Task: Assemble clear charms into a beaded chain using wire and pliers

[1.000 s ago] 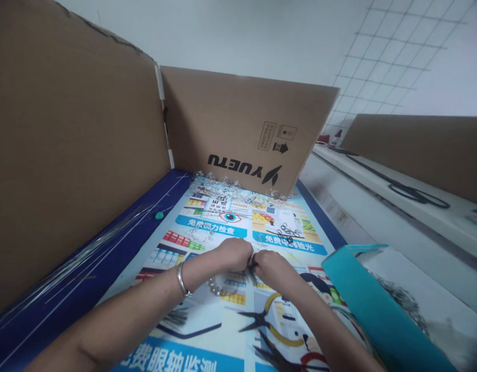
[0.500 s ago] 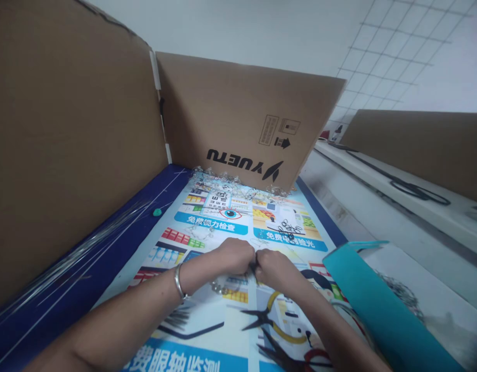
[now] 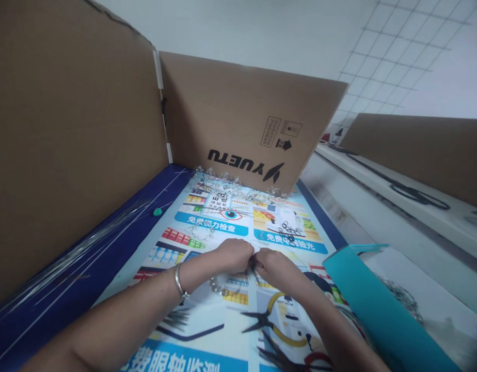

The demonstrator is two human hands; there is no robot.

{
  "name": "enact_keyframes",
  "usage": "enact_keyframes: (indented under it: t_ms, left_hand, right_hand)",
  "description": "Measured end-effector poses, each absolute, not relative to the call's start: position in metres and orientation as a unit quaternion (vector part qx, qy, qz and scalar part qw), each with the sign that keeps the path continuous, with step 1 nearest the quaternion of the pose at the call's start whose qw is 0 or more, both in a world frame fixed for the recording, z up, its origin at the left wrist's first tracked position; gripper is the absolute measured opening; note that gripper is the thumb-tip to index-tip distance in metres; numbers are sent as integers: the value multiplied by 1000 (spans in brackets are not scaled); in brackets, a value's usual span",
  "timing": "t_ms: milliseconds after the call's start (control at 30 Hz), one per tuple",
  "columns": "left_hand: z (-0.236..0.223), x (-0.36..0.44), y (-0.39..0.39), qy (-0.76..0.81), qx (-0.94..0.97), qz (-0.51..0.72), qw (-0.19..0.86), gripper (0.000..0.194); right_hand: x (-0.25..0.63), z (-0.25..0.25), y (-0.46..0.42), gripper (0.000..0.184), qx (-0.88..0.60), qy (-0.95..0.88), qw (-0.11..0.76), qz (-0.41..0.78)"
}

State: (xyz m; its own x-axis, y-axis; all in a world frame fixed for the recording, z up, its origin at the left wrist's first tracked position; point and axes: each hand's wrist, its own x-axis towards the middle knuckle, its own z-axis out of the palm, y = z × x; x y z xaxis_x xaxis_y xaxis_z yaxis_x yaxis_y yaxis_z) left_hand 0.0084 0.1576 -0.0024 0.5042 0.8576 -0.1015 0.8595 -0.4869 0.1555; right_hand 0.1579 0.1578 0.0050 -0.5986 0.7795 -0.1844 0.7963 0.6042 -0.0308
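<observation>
My left hand (image 3: pixel 236 254) and my right hand (image 3: pixel 272 264) meet over the printed sheet, knuckles nearly touching, both closed. Thin wire (image 3: pixel 256 276) pokes out below their fingertips; the pinched part is hidden. A loop of clear beads (image 3: pixel 218 287) lies under my left wrist, partly covered. Nearer me, a bundle of short wires (image 3: pixel 177 318) shows beside the left forearm. Yellow-handled pliers (image 3: pixel 271 320) lie by my right forearm, and red-handled cutters (image 3: pixel 279 354) sit just below them, cut off by the frame edge.
Cardboard panels (image 3: pixel 254 113) wall the far and left sides. Clear beaded pieces (image 3: pixel 238 187) line the far panel's foot. Black rings (image 3: pixel 290 231) lie beyond my right hand. Long wires (image 3: pixel 87 245) run along the left edge. A teal box (image 3: pixel 385 305) holding tangled metal pieces stands right.
Both hands stay together, with small shifts of the fingers; the wire ends below them show at a different angle. The camera view tilts slightly. Nothing on the table has visibly moved.
</observation>
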Motion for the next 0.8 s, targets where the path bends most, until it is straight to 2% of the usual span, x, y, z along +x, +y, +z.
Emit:
enact_keyframes:
  t_ms: [400, 800]
  left_hand:
    - [0, 7, 158, 509, 854, -7, 108, 21]
    - [-3, 8, 157, 494, 864, 11, 96, 20]
  right_hand:
    - [144, 4, 166, 18, 434, 892, 121, -45]
    - [155, -6, 155, 14, 484, 871, 82, -16]
